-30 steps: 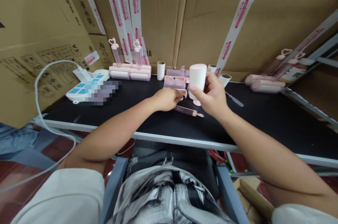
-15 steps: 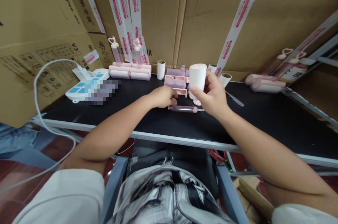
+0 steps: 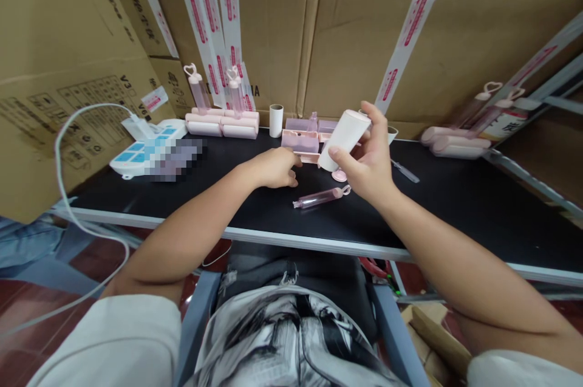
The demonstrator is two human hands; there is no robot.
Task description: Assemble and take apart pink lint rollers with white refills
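My right hand (image 3: 371, 159) grips a white paper roll with a pink end cap (image 3: 345, 139), which looks like a lint roller refill, tilted above the table. My left hand (image 3: 277, 168) is at the left end of a pink trough-shaped shell (image 3: 310, 158), its index finger at the shell's edge and the thumb apart from it. In front of both hands, a see-through pink tube with a heart-shaped loop (image 3: 319, 198) lies on the black table. Under the roll sits a small round pink piece (image 3: 339, 175). Behind the shell stands a pinkish-purple case (image 3: 300, 140).
Two pink rollers with upright heart-loop handles (image 3: 222, 123) stand at the back left, near a white power strip (image 3: 148, 147). A cardboard tube (image 3: 276, 121) stands behind. A screwdriver-like tool (image 3: 405, 171) and more pink rollers (image 3: 455, 143) lie to the right. Cardboard (image 3: 364, 28) walls the back.
The white roll has tipped over to the right in my right hand. The see-through tube has come towards me, turned slightly, and lies free of my left hand, which is now at the pink shell.
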